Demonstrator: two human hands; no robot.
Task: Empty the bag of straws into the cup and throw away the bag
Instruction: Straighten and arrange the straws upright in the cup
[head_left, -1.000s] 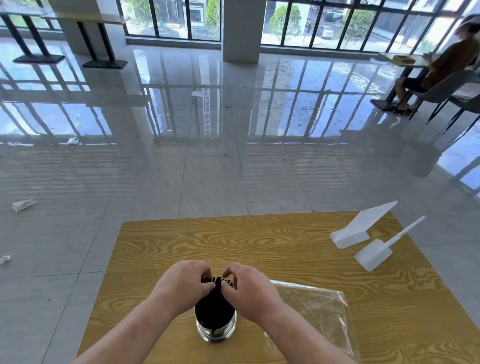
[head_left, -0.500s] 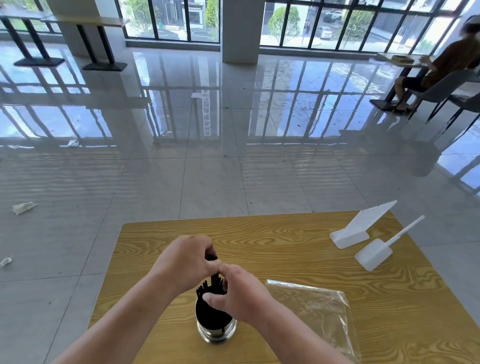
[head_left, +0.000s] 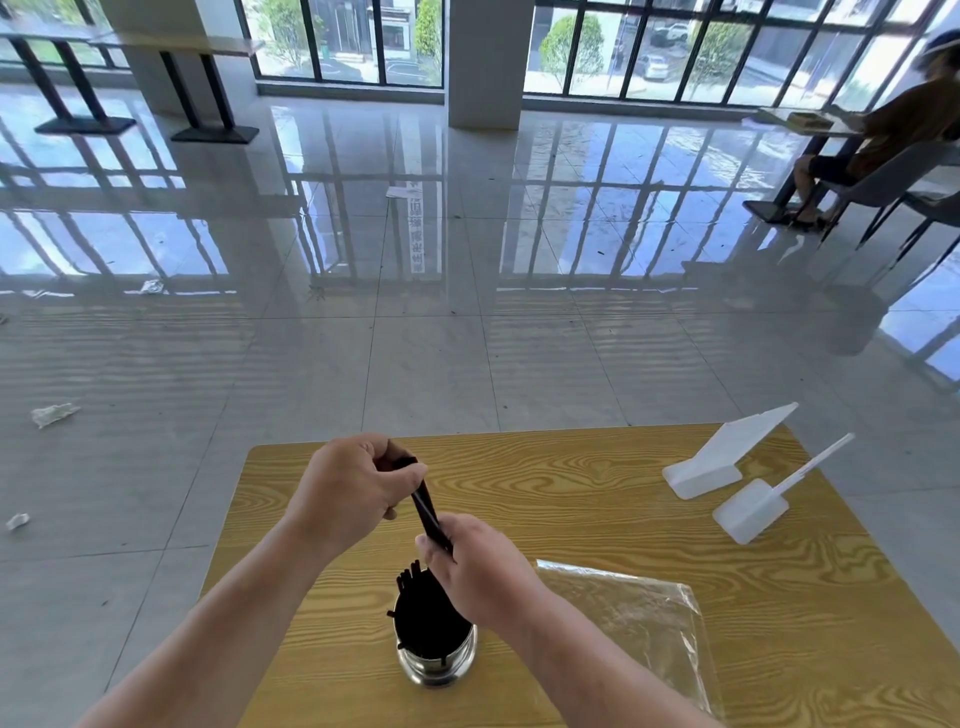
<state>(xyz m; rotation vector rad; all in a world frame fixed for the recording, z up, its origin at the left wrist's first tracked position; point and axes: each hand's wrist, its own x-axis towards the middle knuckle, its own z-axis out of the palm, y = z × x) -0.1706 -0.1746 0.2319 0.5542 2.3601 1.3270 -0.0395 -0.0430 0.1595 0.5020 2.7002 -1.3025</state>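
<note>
While both hands grip a few black straws (head_left: 425, 512) above the cup (head_left: 435, 660), the bag (head_left: 631, 618) lies flat and seemingly empty just right of the right forearm.

Left hand (head_left: 349, 493) clenches the upper ends, right hand (head_left: 470, 564) pinches lower down near the rim, probably steering the tips into the crowded cup directly beneath. Bag disposal is not yet done; it waits on the table (head_left: 571, 483).
</note>
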